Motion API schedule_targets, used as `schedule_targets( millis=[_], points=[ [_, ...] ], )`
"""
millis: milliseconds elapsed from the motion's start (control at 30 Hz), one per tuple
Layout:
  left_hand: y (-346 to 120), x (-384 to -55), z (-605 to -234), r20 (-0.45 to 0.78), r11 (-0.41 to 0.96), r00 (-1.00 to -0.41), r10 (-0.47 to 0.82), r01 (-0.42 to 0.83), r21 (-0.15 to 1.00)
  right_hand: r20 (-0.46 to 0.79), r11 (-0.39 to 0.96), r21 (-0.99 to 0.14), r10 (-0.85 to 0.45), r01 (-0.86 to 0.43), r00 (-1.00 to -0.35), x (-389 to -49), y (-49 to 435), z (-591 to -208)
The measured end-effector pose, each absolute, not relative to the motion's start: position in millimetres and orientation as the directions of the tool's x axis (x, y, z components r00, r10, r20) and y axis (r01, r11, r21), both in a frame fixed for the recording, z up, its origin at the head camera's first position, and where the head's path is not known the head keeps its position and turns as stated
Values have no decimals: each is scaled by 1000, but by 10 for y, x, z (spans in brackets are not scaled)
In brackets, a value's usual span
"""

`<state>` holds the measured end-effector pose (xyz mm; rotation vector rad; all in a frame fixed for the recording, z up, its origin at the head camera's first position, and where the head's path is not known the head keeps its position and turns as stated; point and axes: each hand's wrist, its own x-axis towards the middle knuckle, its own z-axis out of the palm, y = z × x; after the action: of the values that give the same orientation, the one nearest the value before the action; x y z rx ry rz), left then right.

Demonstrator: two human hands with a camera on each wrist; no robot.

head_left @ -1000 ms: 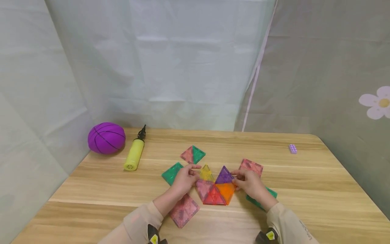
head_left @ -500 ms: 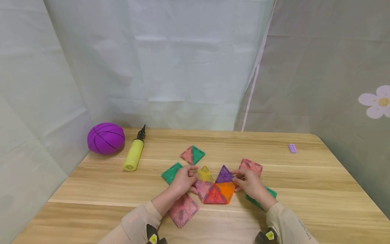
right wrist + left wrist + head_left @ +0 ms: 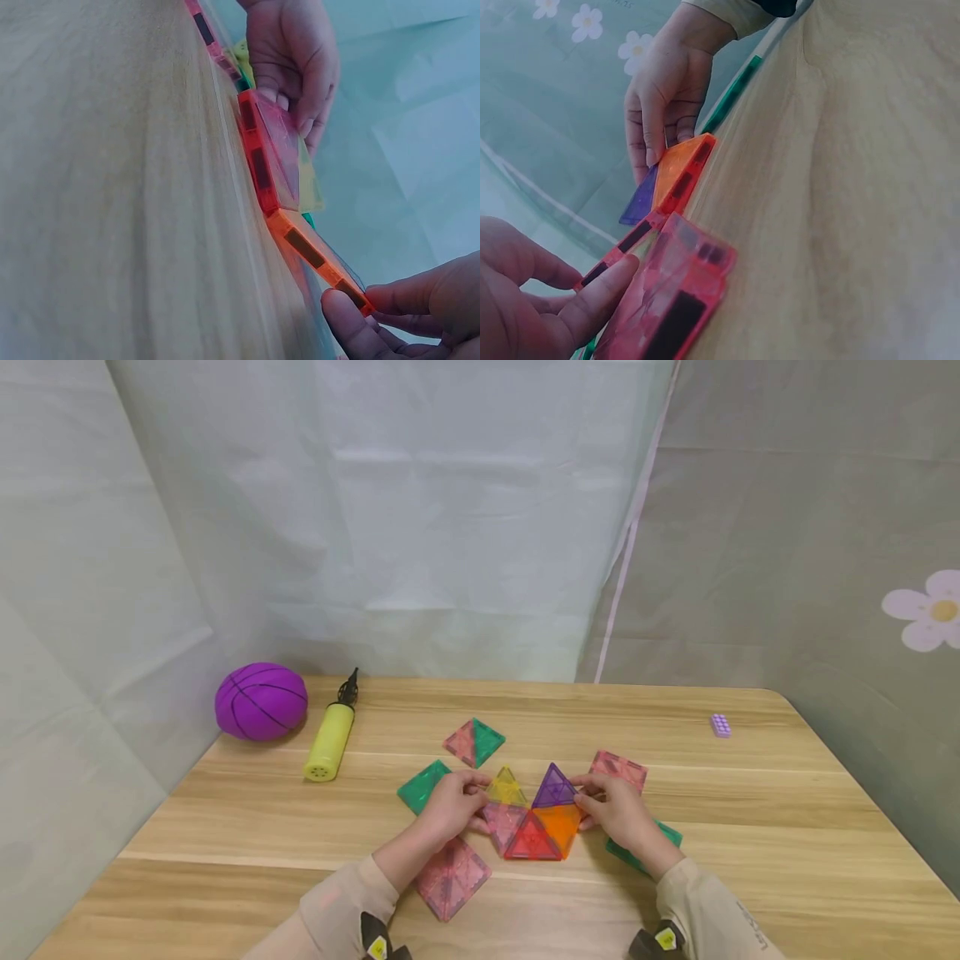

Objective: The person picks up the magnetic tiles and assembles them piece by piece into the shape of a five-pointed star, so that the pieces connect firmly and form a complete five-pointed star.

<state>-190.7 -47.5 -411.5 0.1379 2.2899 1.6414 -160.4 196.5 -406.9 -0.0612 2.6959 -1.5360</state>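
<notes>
Five-coloured translucent magnetic tiles, all triangles, join edge to edge in an open fan: yellow (image 3: 506, 788), pink (image 3: 504, 823), red (image 3: 532, 838), orange (image 3: 558, 827) and purple (image 3: 553, 787). My left hand (image 3: 452, 803) pinches the outer edge of the pink triangle, fingertips also right at the yellow one. My right hand (image 3: 617, 810) pinches the outer corner of the orange triangle, fingers beside the purple one. In the right wrist view the orange tile (image 3: 307, 247) slopes up from the red one toward my right thumb (image 3: 351, 319).
Pink square tiles (image 3: 452, 878) lie under my left wrist, a green tile (image 3: 422, 787) beside that hand. A pink-and-green pair (image 3: 475, 741) sits behind. Pink (image 3: 619, 767) and green (image 3: 667, 833) tiles flank my right hand. Farther off: purple ball (image 3: 262, 702), yellow hand pump (image 3: 331, 742), small lilac block (image 3: 720, 726).
The fan's purple, orange and red side has shifted slightly up and to the right in the head view. Both hands keep nearly the same place and hold.
</notes>
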Motion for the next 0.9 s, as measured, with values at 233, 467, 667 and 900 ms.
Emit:
schedule_targets(
  millis=[233,467,667,900],
  points=[
    [-486,-1906,-4107,-161,315,-947,278,-69,947,7,488,-872,-88,-49,-996,-1587,1985,-4047],
    [-474,-1915,-4098,-91,299,-962,257,-11,954,55,467,-880,-86,-89,-995,-1620,2021,-4035],
    [-480,-1920,-4092,-31,289,-976,216,34,957,66,412,-908,-56,-83,-996,-1634,2031,-4016],
    [-475,-1937,-4122,-35,198,-984,176,0,980,46,347,-937,10,-39,-999,-1649,2027,-4009]
  ],
)
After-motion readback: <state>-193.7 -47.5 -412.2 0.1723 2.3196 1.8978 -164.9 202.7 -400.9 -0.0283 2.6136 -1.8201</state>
